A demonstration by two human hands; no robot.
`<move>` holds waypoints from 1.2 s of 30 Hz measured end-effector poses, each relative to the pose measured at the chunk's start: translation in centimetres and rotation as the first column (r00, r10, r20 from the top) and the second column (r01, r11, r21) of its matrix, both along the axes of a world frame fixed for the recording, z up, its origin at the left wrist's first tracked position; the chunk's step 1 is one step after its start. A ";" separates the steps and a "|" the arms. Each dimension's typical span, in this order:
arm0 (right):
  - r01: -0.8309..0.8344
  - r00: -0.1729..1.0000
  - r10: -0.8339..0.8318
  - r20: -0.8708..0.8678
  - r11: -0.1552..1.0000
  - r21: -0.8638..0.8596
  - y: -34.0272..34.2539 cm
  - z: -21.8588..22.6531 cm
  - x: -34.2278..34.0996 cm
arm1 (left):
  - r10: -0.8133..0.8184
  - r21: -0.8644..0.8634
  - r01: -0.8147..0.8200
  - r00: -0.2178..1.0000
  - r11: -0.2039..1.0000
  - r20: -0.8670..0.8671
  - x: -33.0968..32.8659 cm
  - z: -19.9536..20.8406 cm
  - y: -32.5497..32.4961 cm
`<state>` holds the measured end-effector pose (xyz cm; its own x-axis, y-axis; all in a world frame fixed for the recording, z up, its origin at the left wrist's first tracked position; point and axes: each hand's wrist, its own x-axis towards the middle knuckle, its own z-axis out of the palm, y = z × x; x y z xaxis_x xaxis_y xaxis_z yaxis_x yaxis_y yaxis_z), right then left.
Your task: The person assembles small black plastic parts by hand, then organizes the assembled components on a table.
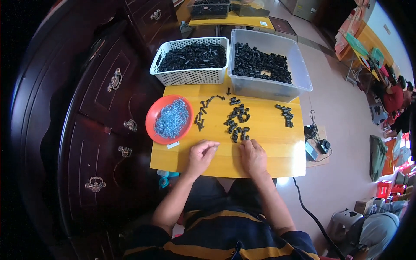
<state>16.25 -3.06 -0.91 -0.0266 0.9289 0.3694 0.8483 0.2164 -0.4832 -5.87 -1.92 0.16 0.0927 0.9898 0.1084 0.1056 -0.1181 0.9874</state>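
Observation:
My left hand [202, 157] rests low over the yellow table, thumb and forefinger drawn together and the other fingers curled; whatever it may hold is too small to make out. At the near edge of a loose group of short black cylindrical plastic parts [238, 113], my right hand [254, 157] has its fingers bent down and together. Its fingertips meet the nearest parts, and I cannot make out what is between them. Longer black pieces with flared ends [202, 110] lie in a curved row beside a red-orange bowl [150, 123] of small silvery screws [172, 119].
Behind the parts stand a white perforated basket [190, 78] and a clear plastic bin [268, 89], both holding many black parts. Another small cluster of black parts [286, 115] lies right. A dark wooden cabinet [99, 130] borders the left; a black cable [310, 210] crosses the floor.

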 end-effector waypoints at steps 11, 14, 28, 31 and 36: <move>-0.389 0.137 -0.187 -0.973 0.893 -0.227 -1.8 2.5 1.7 | -0.196 -0.049 0.204 0.971 0.978 0.139 4.0 3.4 -1.2; -0.401 0.220 -0.091 -0.971 0.899 -0.175 -2.1 2.4 0.9 | -0.224 0.036 0.222 0.973 0.974 0.057 5.2 4.4 -1.2; -0.381 0.152 -0.148 -0.977 0.903 -0.196 -3.9 2.1 -0.9 | -0.025 0.084 0.028 0.999 0.996 -0.028 7.3 2.7 -2.4; -0.356 0.167 -0.169 -0.971 0.908 -0.219 -3.7 2.1 -1.2 | -0.022 0.091 0.024 1.000 0.996 -0.021 7.4 2.4 -2.5; -0.333 0.002 -0.199 -0.980 0.924 -0.188 -3.4 1.5 -1.1 | -0.020 0.081 0.017 0.999 0.997 0.034 7.4 2.4 -2.4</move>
